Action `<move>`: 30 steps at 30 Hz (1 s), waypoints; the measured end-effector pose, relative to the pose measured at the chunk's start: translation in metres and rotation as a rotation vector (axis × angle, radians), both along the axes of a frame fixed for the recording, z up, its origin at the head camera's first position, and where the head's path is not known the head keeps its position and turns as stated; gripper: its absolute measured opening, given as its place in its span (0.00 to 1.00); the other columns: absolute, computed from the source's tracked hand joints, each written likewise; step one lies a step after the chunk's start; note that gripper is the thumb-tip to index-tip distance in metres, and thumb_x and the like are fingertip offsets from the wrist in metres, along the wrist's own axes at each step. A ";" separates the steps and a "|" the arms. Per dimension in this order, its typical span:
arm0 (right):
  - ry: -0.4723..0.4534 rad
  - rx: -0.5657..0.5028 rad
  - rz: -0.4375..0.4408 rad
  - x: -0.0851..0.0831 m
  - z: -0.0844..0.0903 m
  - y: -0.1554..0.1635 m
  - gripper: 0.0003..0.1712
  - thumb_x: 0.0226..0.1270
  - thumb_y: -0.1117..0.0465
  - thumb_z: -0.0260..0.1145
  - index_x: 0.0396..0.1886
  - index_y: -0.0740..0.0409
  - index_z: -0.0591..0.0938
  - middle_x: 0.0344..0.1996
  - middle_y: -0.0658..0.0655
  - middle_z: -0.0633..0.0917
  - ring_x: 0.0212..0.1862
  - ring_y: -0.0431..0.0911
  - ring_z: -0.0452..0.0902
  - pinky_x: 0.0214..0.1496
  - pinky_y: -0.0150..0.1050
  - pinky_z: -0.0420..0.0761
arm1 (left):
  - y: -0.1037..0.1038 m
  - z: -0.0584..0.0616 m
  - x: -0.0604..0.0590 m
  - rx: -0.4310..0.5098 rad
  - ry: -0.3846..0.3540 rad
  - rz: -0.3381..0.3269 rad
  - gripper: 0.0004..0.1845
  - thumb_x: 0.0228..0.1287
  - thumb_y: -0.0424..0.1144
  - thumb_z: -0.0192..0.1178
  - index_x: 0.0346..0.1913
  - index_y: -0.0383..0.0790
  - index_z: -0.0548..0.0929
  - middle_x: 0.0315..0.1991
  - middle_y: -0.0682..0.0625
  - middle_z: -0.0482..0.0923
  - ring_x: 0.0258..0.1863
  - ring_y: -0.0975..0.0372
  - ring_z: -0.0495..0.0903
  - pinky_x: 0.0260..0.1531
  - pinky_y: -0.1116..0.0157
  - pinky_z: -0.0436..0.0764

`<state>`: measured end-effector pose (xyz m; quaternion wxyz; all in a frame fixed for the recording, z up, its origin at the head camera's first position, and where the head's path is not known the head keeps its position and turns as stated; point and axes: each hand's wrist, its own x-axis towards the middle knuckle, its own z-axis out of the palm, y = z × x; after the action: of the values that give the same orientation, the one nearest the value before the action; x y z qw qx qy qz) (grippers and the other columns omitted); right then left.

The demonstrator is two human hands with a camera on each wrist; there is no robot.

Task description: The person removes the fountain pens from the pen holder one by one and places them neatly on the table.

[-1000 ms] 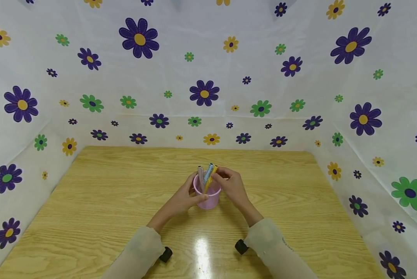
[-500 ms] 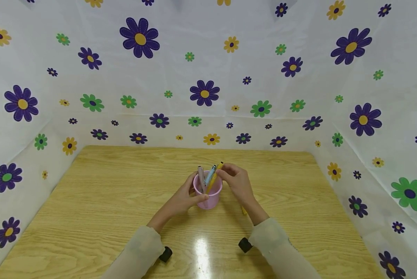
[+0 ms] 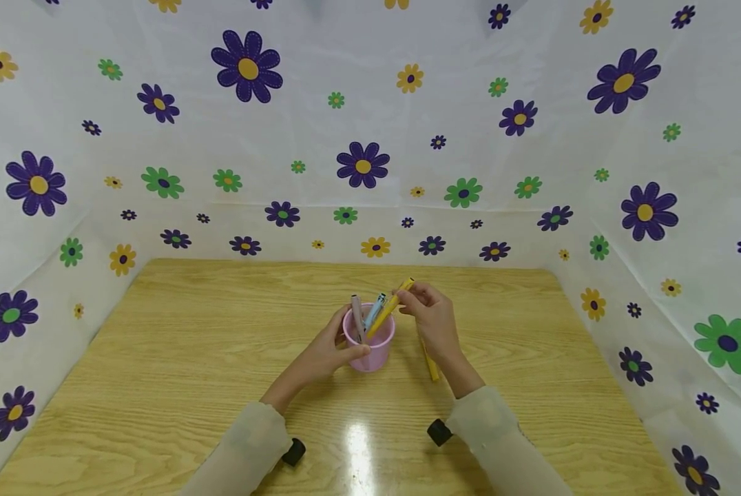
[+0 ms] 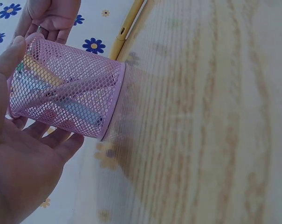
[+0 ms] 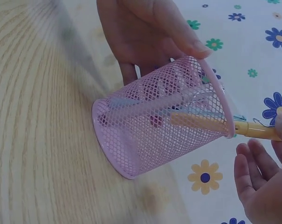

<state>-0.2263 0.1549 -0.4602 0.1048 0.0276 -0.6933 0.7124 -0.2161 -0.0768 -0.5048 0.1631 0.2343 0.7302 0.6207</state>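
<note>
A pink mesh pen cup (image 3: 370,358) stands on the wooden table. My left hand (image 3: 324,355) holds it from the left, thumb at the rim and fingers around the far side. Through the mesh in the right wrist view, a greyish pen (image 5: 145,106) leans inside. A light blue pen (image 3: 375,310) also pokes out of the top. My right hand (image 3: 434,320) pinches the upper end of a yellow pen (image 5: 257,130) between thumb and finger. That pen slants over the right rim, its lower part still inside the cup.
Another yellow pen (image 3: 431,365) lies on the table (image 3: 222,331), partly hidden behind the right hand and wrist. A white flower-patterned sheet (image 3: 370,124) encloses the table at the back and both sides.
The right hand has moved right and slightly toward the body, drawing the yellow pen up and tilting it away from the other pens. The pen on the table has come into view.
</note>
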 end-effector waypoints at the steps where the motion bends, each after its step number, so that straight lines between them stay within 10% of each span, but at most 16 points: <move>1: 0.003 -0.011 -0.008 0.000 0.001 0.001 0.13 0.73 0.64 0.70 0.46 0.71 0.83 0.46 0.68 0.88 0.43 0.44 0.85 0.50 0.43 0.87 | 0.000 0.000 0.000 0.001 0.000 0.001 0.48 0.72 0.43 0.67 0.84 0.49 0.47 0.79 0.46 0.58 0.76 0.47 0.61 0.74 0.45 0.60; 30: 0.024 -0.302 -0.142 0.005 0.020 0.044 0.12 0.77 0.62 0.66 0.50 0.67 0.80 0.36 0.58 0.89 0.35 0.43 0.83 0.34 0.30 0.83 | -0.002 -0.002 -0.001 0.005 -0.002 -0.003 0.48 0.71 0.43 0.68 0.83 0.56 0.48 0.80 0.47 0.54 0.78 0.49 0.58 0.75 0.50 0.61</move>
<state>-0.2217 0.1993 -0.4402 0.1661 -0.0294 -0.5771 0.7990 -0.2173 -0.0784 -0.5072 0.1644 0.2353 0.7282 0.6224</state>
